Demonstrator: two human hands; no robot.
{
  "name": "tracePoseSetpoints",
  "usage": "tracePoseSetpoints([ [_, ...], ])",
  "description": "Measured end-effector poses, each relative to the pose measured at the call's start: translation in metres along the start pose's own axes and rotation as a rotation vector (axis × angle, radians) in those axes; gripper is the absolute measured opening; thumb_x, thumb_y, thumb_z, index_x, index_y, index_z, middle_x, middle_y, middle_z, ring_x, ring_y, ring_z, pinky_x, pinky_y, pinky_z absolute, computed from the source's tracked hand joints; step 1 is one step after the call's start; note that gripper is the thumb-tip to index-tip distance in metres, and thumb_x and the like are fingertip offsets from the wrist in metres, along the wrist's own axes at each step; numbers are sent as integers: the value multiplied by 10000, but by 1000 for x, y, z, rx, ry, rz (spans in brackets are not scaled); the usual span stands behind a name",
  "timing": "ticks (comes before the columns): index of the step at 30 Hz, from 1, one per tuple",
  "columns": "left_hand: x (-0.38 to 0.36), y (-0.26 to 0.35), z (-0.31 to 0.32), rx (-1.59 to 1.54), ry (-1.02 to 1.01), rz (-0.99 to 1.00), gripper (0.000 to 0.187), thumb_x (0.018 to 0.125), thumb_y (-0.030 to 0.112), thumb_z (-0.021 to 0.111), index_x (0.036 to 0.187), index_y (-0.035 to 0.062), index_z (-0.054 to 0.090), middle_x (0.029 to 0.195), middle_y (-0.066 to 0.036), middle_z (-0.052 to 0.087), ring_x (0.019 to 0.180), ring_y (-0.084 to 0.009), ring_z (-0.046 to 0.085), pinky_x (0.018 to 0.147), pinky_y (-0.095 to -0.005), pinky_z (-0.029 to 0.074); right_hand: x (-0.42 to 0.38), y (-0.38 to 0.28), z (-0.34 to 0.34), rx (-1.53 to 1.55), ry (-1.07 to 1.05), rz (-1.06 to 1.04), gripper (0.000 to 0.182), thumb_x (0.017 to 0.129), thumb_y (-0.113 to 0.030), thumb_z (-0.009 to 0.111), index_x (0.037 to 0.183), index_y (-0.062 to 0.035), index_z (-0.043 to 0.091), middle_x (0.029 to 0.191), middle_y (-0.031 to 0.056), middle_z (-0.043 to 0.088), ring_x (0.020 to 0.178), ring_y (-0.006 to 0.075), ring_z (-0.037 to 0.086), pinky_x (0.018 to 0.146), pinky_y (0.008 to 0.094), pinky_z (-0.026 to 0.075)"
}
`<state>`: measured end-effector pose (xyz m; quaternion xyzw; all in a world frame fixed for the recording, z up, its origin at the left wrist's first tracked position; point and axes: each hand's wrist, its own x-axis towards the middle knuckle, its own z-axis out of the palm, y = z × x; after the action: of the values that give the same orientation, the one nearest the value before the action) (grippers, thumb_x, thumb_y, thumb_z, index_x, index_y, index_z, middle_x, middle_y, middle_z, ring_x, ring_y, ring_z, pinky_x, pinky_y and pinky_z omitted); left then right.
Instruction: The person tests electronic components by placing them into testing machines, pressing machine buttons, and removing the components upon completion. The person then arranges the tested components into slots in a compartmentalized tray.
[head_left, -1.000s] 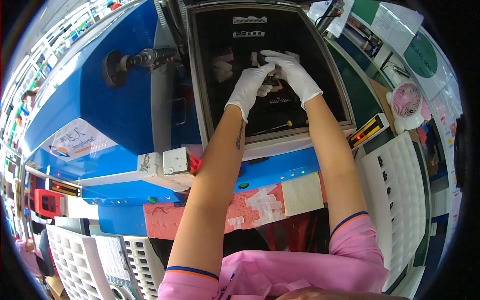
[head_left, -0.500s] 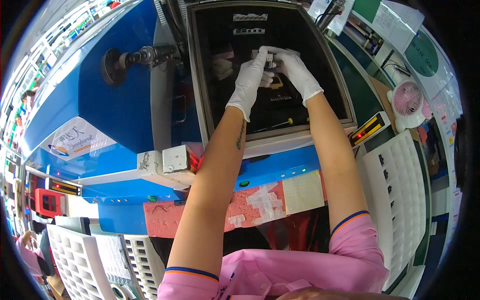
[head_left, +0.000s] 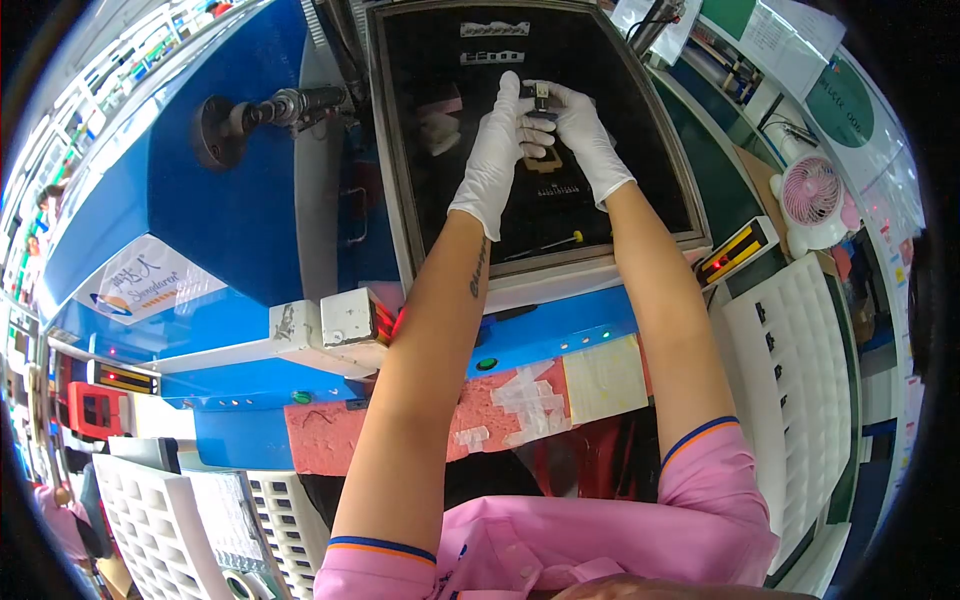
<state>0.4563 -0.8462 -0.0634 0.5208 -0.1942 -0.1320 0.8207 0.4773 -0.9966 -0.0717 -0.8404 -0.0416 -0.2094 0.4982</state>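
Both of my hands wear white gloves and meet over the dark panel (head_left: 450,200) inside a metal frame. My right hand (head_left: 585,130) pinches a small black-and-metal part (head_left: 541,97) near its fingertips. Against the same part, my left hand (head_left: 495,150) has its fingers curled under it, while its thumb sticks up at the side. Just below the fingers lies a tan bracket-like piece (head_left: 545,164), partly covered by the left fingers. A row of tiny pieces (head_left: 558,190) sits below that. Closer to me rests a thin tool with a yellow handle (head_left: 577,237).
Two metal strips (head_left: 492,58) lie toward the panel's far end. A blue machine housing (head_left: 230,150) with a black knob stands at the left. White boxes (head_left: 350,318) and a yellow-black sensor bar (head_left: 735,255) flank the front. A pink fan (head_left: 812,193) and white trays (head_left: 800,390) are at the right.
Both hands have shifted slightly up and apart, and the left thumb has lifted away from the part. More of the part and the tan piece now shows.
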Motion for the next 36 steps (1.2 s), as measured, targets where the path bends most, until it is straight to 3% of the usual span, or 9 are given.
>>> tracePoseSetpoints([
  [4,-2,2,0,-8,0,0,881,832,706,361,1124,-111,514,752,-109,613,633,-146,601,562,-228,472,3,2,0,-26,-25,26,364,887,20,434,1210,-83,563,1087,110,633,968,175,592,886,282,446],
  [7,-3,3,-1,67,-58,-18,947,817,748,305,1238,-91,434,843,-119,602,739,-162,564,668,-264,448,4,4,-1,20,-37,61,361,889,17,432,1208,-85,566,1085,110,635,972,175,592,890,284,445],
  [28,-2,2,-5,98,-77,-25,994,804,768,283,1268,-105,386,865,-123,601,745,-158,567,679,-260,451,10,18,2,12,-18,-3,351,872,2,462,1195,-77,576,1085,114,635,970,182,597,883,286,451],
  [32,-4,3,-3,73,-43,-31,917,813,750,312,1195,-63,497,860,-124,599,741,-154,564,679,-262,454,4,6,0,-26,-29,-11,356,876,8,437,1197,-70,571,1057,98,636,946,164,594,859,271,457],
  [35,-6,3,-4,307,225,123,724,853,646,402,958,-34,625,728,-75,619,706,-180,601,656,-300,482,-9,-20,-3,9,-68,3,383,879,35,383,1212,-51,553,1034,86,627,921,121,580,831,236,458],
  [36,-5,3,-6,308,221,123,724,853,646,402,958,-34,625,728,-75,619,706,-180,601,656,-300,482,-11,-23,-4,105,-69,50,376,878,31,390,1205,-48,558,1030,88,629,910,122,584,822,232,459],
])
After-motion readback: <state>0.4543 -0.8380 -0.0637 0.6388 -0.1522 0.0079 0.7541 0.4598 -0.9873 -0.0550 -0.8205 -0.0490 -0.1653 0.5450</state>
